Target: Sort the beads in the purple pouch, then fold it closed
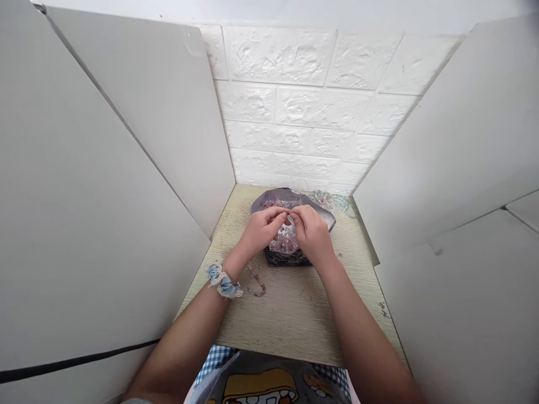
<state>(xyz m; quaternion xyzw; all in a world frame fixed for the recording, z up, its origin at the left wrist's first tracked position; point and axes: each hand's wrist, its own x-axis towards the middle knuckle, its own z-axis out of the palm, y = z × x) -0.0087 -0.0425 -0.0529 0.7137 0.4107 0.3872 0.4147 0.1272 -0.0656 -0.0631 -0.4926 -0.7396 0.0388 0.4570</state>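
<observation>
as both hands meet fingertip to fingertip over the bead tray [320, 216], the left hand [261, 227] at nine o'clock and the right hand [311, 231] at three pinch something tiny between them, equally near, directly above the beads [285, 241].

The scene is bright and evenly lit, with soft, diffuse light that seems to come from above and in front of the hands. Shadows are faint: only a weak one lies on the table [290, 314] beneath the left hand [261, 229] and right hand [312, 234]. No strong glare shows. The white panels [105, 224] to either side of the hands bend and stretch toward the edges. The beads between the hands are too small and soft to make out clearly.
</observation>
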